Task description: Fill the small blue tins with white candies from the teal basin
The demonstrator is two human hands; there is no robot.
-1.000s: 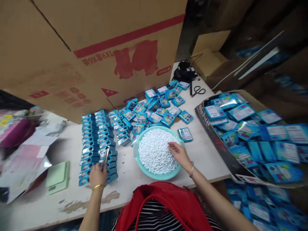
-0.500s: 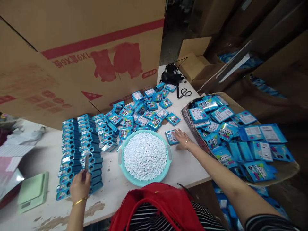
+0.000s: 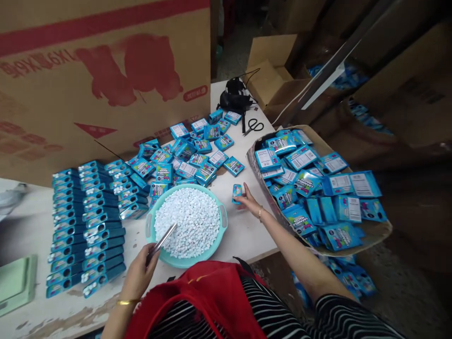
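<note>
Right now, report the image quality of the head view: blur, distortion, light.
Head view: wide-angle bending at the edges, so the big carton leans; table centre sharp, labels on the blue boxes partly legible; far right background dim and soft; mild glare on the metal tool in the left hand; right hand crisp.

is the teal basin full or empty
Full: the teal basin is heaped to the rim with small white pieces.
</note>
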